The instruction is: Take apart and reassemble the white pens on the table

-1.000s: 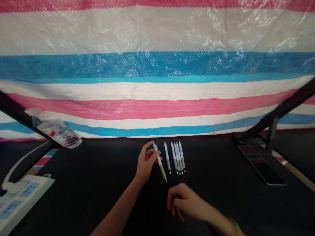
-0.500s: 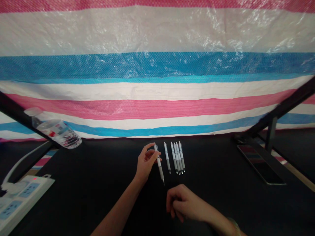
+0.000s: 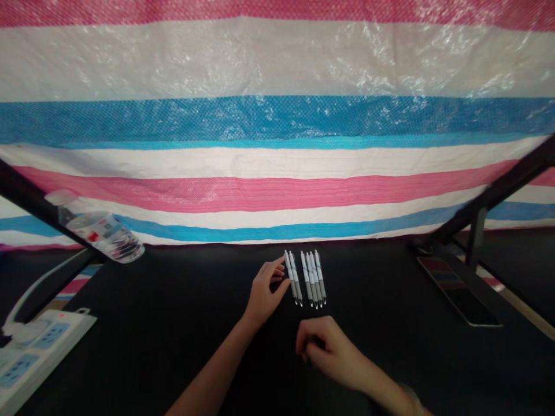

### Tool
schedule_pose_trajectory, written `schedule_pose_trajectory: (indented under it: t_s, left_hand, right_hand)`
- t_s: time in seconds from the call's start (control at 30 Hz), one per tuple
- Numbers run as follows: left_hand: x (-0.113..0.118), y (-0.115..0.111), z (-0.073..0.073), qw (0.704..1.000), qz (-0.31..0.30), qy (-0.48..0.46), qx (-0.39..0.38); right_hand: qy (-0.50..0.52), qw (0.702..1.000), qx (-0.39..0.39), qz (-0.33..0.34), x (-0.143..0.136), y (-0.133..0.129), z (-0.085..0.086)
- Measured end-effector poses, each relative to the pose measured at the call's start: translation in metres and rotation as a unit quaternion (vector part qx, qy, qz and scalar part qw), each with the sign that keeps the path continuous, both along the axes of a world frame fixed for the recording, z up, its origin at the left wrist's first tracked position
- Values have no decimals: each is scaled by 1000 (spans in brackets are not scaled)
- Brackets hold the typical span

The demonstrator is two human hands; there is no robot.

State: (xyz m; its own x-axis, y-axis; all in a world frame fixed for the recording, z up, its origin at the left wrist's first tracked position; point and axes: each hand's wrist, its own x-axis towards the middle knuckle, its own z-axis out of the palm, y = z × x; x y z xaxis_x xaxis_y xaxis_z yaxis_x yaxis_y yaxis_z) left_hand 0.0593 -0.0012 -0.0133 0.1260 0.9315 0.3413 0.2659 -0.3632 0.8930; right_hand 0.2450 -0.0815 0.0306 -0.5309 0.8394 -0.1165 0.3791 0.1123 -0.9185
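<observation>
Two white pens with grey grips lie close together on the black table; the left one [image 3: 291,278] almost touches its neighbour [image 3: 296,279]. At the left pen's side is my left hand [image 3: 265,293], its thumb and forefinger apart with the tips at the pen's edge; whether they still touch it I cannot tell. A short gap to the right, a group of several like pens [image 3: 313,280] lies side by side, tips toward me. My right hand [image 3: 326,351] rests nearer to me, below the pens, its fingers curled in and no object visible in them.
On the right lies a dark phone [image 3: 459,292] beside a black metal support [image 3: 477,214]. A clear plastic bottle [image 3: 106,234] is at the left, behind a black bar. A white power strip [image 3: 43,346] with a plug is at the near left. Striped sheeting [image 3: 277,162] hangs behind the table.
My left hand has moved right and set its tilted pen down beside the single pen, and its grip has loosened. My right hand has shifted slightly up, its fingers curled more.
</observation>
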Motion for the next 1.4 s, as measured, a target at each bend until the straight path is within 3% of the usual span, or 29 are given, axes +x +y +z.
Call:
schedule_pose_trajectory:
  t_s: [0.1,0.23,0.43,0.6,0.87,0.97,1.07,1.17,1.3,1.4]
  left_hand:
    - [0,-6,7,990,-76,104,53]
    - [1,-11,11,966,-138,198,97]
    - [0,-9,6,964,-145,203,95]
    - [-1,-9,4,965,-144,199,92]
    - [-1,-10,1,965,-140,200,92]
    - [0,-11,3,966,-137,199,93]
    - [1,-13,9,970,-135,184,85]
    - [1,-14,16,982,-116,135,62]
    - [-1,-11,20,998,-64,21,-10]
    - [-1,-7,19,990,-45,-93,-100]
  right_hand:
    - [-109,962,241,-65,8,8,1]
    - [-227,899,372,-43,17,19,-5]
    - [-317,849,422,10,19,23,-20]
    - [-337,808,482,26,17,26,-21]
    - [-328,801,496,70,15,25,-8]
    - [-288,818,494,65,15,22,-3]
    - [-201,856,476,3,18,20,2]
    - [-74,887,434,-139,21,17,5]
    - [61,862,381,-328,21,12,5]
    - [150,854,341,-363,18,8,5]
